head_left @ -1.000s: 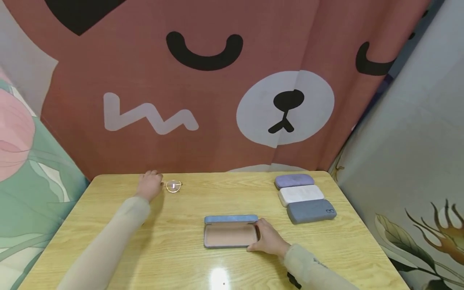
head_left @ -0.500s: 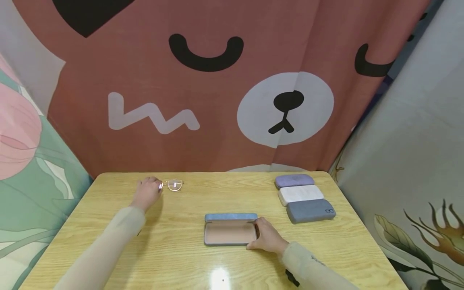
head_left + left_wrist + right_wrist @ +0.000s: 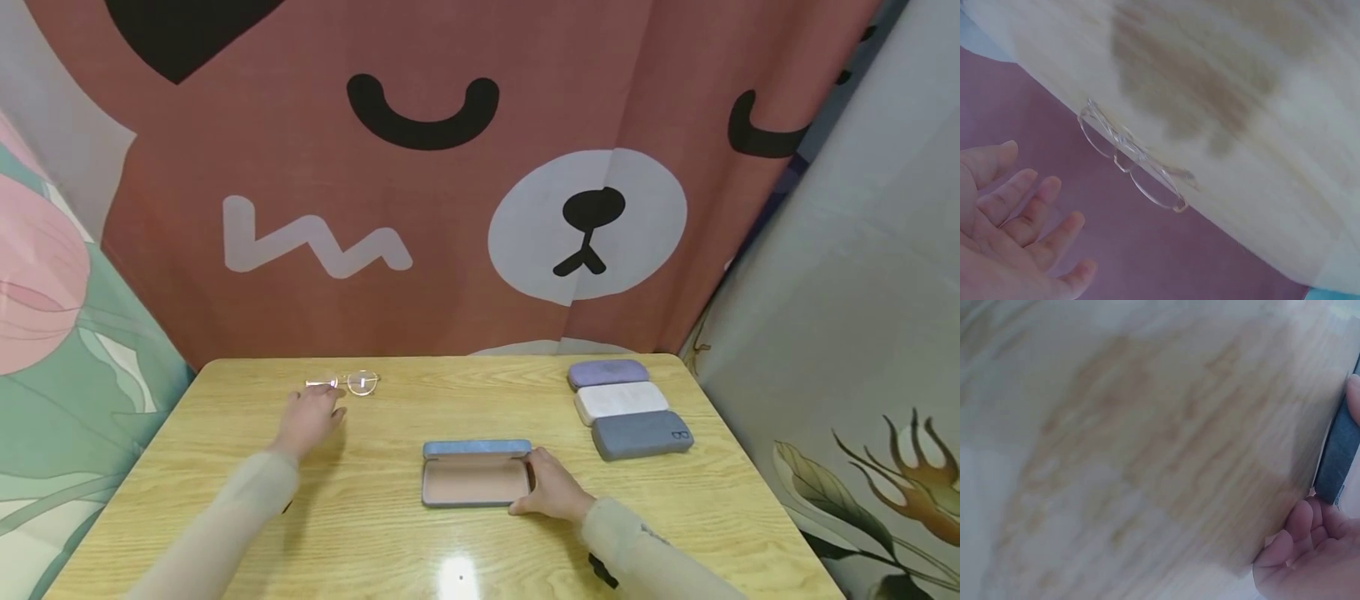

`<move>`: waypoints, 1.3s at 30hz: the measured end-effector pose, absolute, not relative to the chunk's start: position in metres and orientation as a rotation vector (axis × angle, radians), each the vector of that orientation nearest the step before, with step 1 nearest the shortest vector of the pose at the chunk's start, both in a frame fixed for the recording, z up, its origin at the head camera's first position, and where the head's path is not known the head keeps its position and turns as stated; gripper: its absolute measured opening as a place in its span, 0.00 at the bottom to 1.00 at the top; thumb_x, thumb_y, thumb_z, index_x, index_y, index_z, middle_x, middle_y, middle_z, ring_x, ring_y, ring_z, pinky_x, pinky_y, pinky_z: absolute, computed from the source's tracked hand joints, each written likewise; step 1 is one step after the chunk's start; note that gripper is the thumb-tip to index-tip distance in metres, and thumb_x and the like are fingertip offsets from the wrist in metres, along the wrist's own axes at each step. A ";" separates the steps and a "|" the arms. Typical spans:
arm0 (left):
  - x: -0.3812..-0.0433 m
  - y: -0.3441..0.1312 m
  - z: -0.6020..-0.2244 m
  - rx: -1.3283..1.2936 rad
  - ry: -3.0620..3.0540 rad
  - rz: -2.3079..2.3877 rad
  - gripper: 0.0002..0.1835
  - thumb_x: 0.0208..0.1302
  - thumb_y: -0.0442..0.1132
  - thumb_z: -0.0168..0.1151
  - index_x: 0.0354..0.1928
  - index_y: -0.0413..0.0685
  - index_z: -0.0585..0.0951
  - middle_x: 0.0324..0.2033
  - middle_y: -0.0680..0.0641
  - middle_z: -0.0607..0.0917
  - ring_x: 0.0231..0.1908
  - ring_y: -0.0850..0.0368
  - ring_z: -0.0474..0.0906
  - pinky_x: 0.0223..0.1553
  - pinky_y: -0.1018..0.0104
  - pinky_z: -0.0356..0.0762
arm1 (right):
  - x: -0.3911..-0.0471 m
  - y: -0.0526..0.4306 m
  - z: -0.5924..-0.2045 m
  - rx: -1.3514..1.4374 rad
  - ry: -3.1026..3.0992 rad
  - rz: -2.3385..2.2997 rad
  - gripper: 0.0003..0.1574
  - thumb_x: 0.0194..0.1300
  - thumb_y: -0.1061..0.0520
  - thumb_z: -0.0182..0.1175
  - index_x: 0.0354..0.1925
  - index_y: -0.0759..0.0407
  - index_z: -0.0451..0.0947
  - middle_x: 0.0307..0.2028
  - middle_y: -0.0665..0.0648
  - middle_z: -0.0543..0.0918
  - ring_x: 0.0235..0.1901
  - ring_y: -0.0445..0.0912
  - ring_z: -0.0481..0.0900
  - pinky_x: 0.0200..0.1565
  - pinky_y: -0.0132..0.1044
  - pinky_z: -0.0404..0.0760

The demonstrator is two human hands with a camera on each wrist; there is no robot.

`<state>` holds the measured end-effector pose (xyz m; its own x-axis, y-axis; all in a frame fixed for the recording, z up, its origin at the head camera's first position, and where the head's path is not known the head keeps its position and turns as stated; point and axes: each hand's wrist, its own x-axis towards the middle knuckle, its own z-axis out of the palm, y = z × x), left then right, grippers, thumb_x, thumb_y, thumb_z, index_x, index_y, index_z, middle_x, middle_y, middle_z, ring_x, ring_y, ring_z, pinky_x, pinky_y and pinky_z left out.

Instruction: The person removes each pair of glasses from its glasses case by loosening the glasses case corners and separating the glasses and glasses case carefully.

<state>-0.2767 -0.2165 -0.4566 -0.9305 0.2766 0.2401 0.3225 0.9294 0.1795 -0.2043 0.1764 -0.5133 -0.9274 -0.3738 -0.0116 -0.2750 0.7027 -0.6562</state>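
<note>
A pair of thin-rimmed glasses (image 3: pixel 362 383) lies near the table's far edge, left of centre. Just in front of it is my left hand (image 3: pixel 309 423), its fingers loosely spread and holding nothing. In the left wrist view that hand (image 3: pixel 1019 228) is apart from the glasses (image 3: pixel 1124 164). At the table's middle an eyeglass case (image 3: pixel 476 485) stands open, blue lid at the back, pale lining inside with nothing in it. My right hand (image 3: pixel 557 492) grips the case's right end between thumb and fingers. The right wrist view catches only the case's dark side (image 3: pixel 1338 456).
Three closed eyeglass cases lie in a row at the back right: a purple one (image 3: pixel 609 373), a white one (image 3: pixel 624 402) and a grey-blue one (image 3: pixel 642 435). A curtain with a bear print (image 3: pixel 442 317) hangs behind the wooden table (image 3: pixel 360 533).
My left hand has drawn back from the glasses toward me, uncovering their left part. The right hand stays at the case, which has not visibly moved.
</note>
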 end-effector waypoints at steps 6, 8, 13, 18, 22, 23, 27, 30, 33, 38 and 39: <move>-0.261 -0.210 -0.463 -0.494 -2.857 -0.440 0.14 0.60 0.35 0.66 0.46 0.35 0.82 0.45 0.36 0.83 0.49 0.37 0.77 0.44 0.39 0.72 | -0.205 0.175 -0.514 -0.533 2.781 -1.018 0.45 0.42 0.51 0.80 0.54 0.69 0.71 0.46 0.60 0.74 0.48 0.56 0.75 0.53 0.55 0.74; -0.256 -0.208 -0.464 -0.498 -2.854 -0.455 0.14 0.60 0.35 0.66 0.46 0.35 0.82 0.45 0.36 0.83 0.49 0.37 0.77 0.44 0.39 0.72 | -0.206 0.175 -0.514 -0.530 2.786 -1.020 0.46 0.42 0.51 0.80 0.54 0.69 0.71 0.46 0.60 0.74 0.48 0.56 0.75 0.53 0.54 0.74; -0.247 -0.203 -0.467 -0.512 -2.828 -0.475 0.13 0.59 0.33 0.67 0.46 0.35 0.82 0.45 0.36 0.84 0.49 0.36 0.77 0.46 0.37 0.69 | -0.207 0.176 -0.514 -0.523 2.783 -1.014 0.47 0.43 0.50 0.80 0.55 0.69 0.70 0.46 0.60 0.74 0.48 0.56 0.75 0.52 0.54 0.74; -0.241 -0.201 -0.471 -0.540 -2.785 -0.485 0.13 0.57 0.31 0.68 0.44 0.35 0.83 0.43 0.36 0.84 0.47 0.37 0.78 0.44 0.38 0.70 | -0.207 0.176 -0.514 -0.489 2.746 -1.022 0.46 0.44 0.51 0.79 0.56 0.69 0.69 0.47 0.60 0.73 0.48 0.56 0.74 0.52 0.55 0.74; -0.236 -0.199 -0.473 -0.560 -2.766 -0.477 0.12 0.56 0.31 0.69 0.43 0.36 0.83 0.42 0.38 0.85 0.47 0.38 0.79 0.43 0.39 0.71 | -0.207 0.176 -0.514 -0.490 2.742 -1.022 0.46 0.44 0.51 0.79 0.55 0.69 0.69 0.47 0.61 0.73 0.48 0.57 0.74 0.52 0.55 0.74; -0.234 -0.198 -0.473 -0.565 -2.763 -0.478 0.12 0.56 0.31 0.69 0.43 0.36 0.83 0.42 0.38 0.85 0.47 0.38 0.79 0.43 0.38 0.72 | -0.207 0.176 -0.514 -0.491 2.744 -1.019 0.46 0.44 0.51 0.79 0.55 0.69 0.69 0.47 0.61 0.73 0.48 0.57 0.74 0.52 0.55 0.74; -0.226 -0.193 -0.475 -0.577 -2.787 -0.521 0.13 0.58 0.32 0.68 0.45 0.35 0.83 0.43 0.38 0.84 0.48 0.39 0.79 0.46 0.36 0.72 | -0.207 0.176 -0.515 -0.486 2.746 -1.012 0.45 0.44 0.51 0.79 0.54 0.69 0.70 0.47 0.60 0.73 0.48 0.56 0.74 0.52 0.54 0.75; -0.220 -0.188 -0.476 -0.591 -2.809 -0.593 0.13 0.61 0.33 0.66 0.47 0.34 0.82 0.45 0.37 0.84 0.49 0.37 0.78 0.48 0.35 0.73 | -0.207 0.176 -0.514 -0.489 2.750 -1.016 0.44 0.43 0.51 0.79 0.53 0.69 0.71 0.46 0.60 0.74 0.46 0.56 0.75 0.50 0.54 0.75; -0.217 -0.181 -0.479 -0.604 -2.826 -0.664 0.15 0.63 0.35 0.65 0.48 0.33 0.81 0.46 0.35 0.83 0.50 0.36 0.78 0.49 0.36 0.73 | -0.207 0.176 -0.513 -0.491 2.755 -1.016 0.44 0.43 0.51 0.79 0.52 0.69 0.71 0.46 0.60 0.74 0.46 0.56 0.75 0.50 0.54 0.76; -0.213 -0.172 -0.483 -0.597 -2.861 -0.783 0.17 0.66 0.37 0.63 0.51 0.32 0.79 0.48 0.35 0.82 0.52 0.36 0.77 0.55 0.40 0.71 | -0.208 0.176 -0.514 -0.478 2.754 -1.006 0.44 0.44 0.50 0.79 0.53 0.69 0.71 0.46 0.60 0.74 0.47 0.56 0.75 0.51 0.54 0.75; -0.212 -0.171 -0.484 -0.597 -2.868 -0.798 0.17 0.66 0.37 0.62 0.52 0.32 0.79 0.49 0.35 0.82 0.53 0.36 0.76 0.55 0.40 0.70 | -0.208 0.176 -0.514 -0.479 2.753 -1.006 0.44 0.43 0.50 0.79 0.53 0.69 0.71 0.46 0.60 0.74 0.47 0.56 0.75 0.51 0.54 0.75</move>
